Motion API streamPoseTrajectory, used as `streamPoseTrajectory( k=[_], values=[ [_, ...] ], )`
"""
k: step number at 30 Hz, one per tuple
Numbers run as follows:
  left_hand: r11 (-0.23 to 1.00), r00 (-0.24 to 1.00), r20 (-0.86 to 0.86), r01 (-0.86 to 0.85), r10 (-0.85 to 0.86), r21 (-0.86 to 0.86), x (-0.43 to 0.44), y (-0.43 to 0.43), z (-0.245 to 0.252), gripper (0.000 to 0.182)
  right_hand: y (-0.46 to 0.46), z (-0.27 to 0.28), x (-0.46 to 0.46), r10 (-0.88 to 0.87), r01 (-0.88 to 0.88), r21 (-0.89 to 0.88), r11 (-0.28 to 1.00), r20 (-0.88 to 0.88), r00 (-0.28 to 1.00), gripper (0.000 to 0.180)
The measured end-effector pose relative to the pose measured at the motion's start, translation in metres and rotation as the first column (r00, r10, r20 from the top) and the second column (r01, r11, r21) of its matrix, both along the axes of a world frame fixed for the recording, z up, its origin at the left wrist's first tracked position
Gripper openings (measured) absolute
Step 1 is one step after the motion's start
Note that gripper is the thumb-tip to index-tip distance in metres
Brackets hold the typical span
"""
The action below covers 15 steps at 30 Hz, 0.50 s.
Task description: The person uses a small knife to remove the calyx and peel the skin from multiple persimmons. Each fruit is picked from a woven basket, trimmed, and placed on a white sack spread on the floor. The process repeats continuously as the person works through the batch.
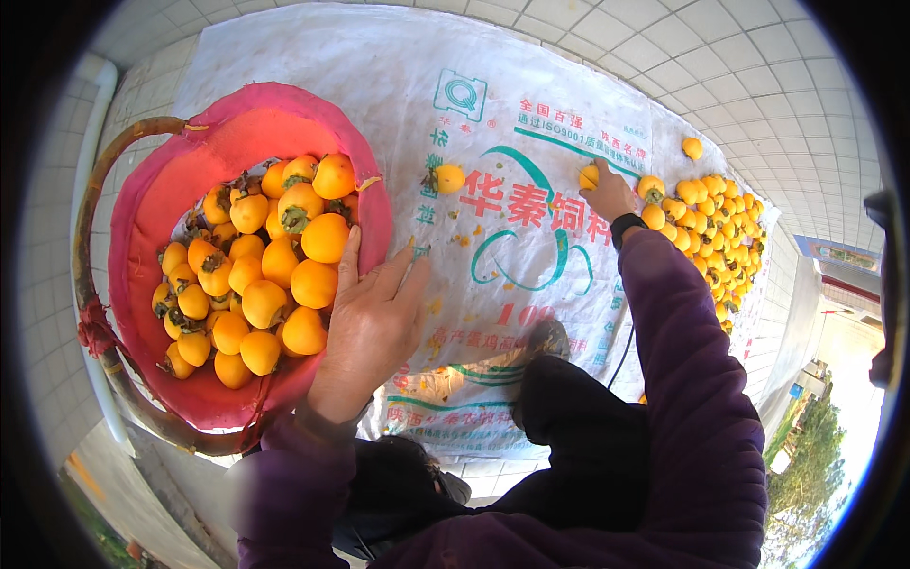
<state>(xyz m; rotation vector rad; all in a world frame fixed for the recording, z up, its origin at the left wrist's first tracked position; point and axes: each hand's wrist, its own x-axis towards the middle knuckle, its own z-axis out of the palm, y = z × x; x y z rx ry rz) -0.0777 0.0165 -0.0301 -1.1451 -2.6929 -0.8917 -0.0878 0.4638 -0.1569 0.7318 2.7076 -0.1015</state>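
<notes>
A basket lined with red-pink cloth [170,185] stands at the left, with many orange persimmons [264,304] in it. My left hand [373,320] lies over the basket's right rim, fingers spread, the fingertips near the persimmons; nothing shows in its grasp. Out over the printed sheet, the fingers of my right hand [610,193] are on a single persimmon [589,177]. One more persimmon [449,178] lies on the sheet between the basket and my right hand. To the right of my right hand spreads a large pile of persimmons [718,235].
A white woven plastic sheet [320,43] bearing print covers the tiled floor [682,57]. The basket's wooden handle [89,235] arches out at its left. A lone persimmon [692,148] lies above the pile. My shoe [547,341] rests on the sheet; bits of debris are scattered there.
</notes>
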Motion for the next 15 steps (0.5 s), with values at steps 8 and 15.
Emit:
streamPoseTrajectory(
  k=[8, 15],
  values=[
    [0.999, 0.993, 0.108, -0.04, 0.043, -0.031, 0.002, -0.001, 0.006, 0.024, -0.055, 0.08, -0.047, -0.446, 0.158, -0.987, -0.022, 0.151, 0.882, 0.053],
    [0.999, 0.993, 0.112, -0.035, 0.034, 0.006, 0.003, -0.005, 0.001, 0.02, -0.174, 0.145, -0.073, -0.075, 0.124, -0.837, -0.533, 0.192, 0.979, 0.072]
  ],
)
